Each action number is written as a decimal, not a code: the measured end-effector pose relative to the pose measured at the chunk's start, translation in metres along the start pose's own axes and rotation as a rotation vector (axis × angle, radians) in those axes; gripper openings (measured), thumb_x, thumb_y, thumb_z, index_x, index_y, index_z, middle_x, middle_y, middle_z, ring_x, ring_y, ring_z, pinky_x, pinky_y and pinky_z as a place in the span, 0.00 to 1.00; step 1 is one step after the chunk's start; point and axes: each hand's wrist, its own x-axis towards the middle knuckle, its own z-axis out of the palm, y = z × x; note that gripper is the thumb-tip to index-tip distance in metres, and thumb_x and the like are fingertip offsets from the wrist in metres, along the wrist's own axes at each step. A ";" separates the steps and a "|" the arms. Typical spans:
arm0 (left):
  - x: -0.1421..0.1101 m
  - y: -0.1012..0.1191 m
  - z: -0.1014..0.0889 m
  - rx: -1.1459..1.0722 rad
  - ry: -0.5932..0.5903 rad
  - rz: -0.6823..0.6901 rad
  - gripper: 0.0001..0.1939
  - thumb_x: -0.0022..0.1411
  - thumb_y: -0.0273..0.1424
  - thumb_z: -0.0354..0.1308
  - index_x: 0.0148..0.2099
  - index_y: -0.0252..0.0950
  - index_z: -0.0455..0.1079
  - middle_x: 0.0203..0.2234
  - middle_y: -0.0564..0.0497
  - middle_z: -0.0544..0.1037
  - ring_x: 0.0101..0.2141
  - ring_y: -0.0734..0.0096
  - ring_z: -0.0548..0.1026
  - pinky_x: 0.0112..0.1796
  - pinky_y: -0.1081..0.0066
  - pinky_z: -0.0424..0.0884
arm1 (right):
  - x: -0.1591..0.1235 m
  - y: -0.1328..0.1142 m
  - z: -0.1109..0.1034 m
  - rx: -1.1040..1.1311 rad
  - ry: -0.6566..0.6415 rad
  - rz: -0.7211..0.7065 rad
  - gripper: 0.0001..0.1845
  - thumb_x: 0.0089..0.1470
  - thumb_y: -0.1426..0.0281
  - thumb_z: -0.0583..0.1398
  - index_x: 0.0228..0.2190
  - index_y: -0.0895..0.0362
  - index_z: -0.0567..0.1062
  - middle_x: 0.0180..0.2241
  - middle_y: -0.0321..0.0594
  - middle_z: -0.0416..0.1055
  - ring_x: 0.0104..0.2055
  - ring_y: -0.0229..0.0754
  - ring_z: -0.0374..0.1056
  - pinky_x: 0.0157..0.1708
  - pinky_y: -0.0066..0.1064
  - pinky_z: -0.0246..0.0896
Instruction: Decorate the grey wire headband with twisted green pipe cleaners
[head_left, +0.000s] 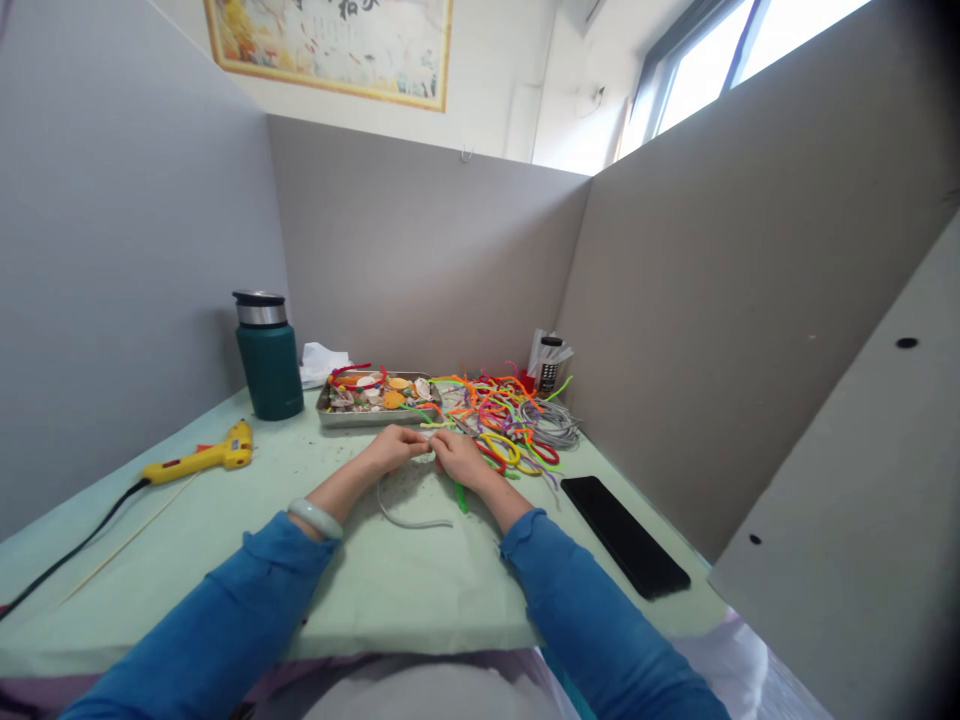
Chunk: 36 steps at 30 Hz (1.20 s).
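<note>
My left hand (394, 449) and my right hand (459, 457) meet fingertip to fingertip over the middle of the table. Both are closed in a pinch. A grey pipe cleaner (409, 524) curves out from beneath my left hand, its free end near the table surface; its upper part is hidden by the fingers. Whatever small piece sits between the fingertips is too covered to name. Under my right wrist a green fuzzy strip (460, 497) pokes out. Just beyond the hands lies a tangled heap of coloured pipe cleaners (495, 405).
Behind my left hand stands a metal tray (352, 417) of shells and small pieces. A green bottle (271, 365), yellow glue gun (217, 455) with cord and thin stick (131, 538) are left. Right lie coiled grey pipe cleaners (553, 427) and a black phone (626, 535). Grey partitions (420, 240) enclose the table.
</note>
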 end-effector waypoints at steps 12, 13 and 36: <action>-0.004 0.004 0.001 -0.018 -0.021 0.028 0.23 0.49 0.45 0.59 0.38 0.28 0.75 0.10 0.59 0.58 0.11 0.83 0.51 0.15 0.75 0.46 | 0.000 0.000 -0.001 -0.012 0.001 0.012 0.14 0.57 0.69 0.50 0.27 0.57 0.73 0.22 0.36 0.69 0.27 0.37 0.63 0.28 0.26 0.52; -0.004 0.004 0.001 -0.021 -0.023 0.031 0.23 0.49 0.45 0.59 0.37 0.28 0.75 0.11 0.59 0.58 0.11 0.83 0.51 0.15 0.76 0.46 | 0.000 0.000 -0.001 -0.012 0.000 0.012 0.14 0.57 0.69 0.50 0.27 0.58 0.73 0.21 0.36 0.69 0.27 0.37 0.63 0.28 0.26 0.52; -0.002 0.001 0.001 0.002 -0.044 0.043 0.25 0.48 0.46 0.59 0.38 0.28 0.74 0.11 0.59 0.58 0.12 0.83 0.51 0.15 0.76 0.47 | 0.000 0.001 0.000 -0.022 0.006 0.007 0.14 0.57 0.69 0.50 0.26 0.58 0.72 0.21 0.36 0.68 0.27 0.37 0.62 0.27 0.25 0.50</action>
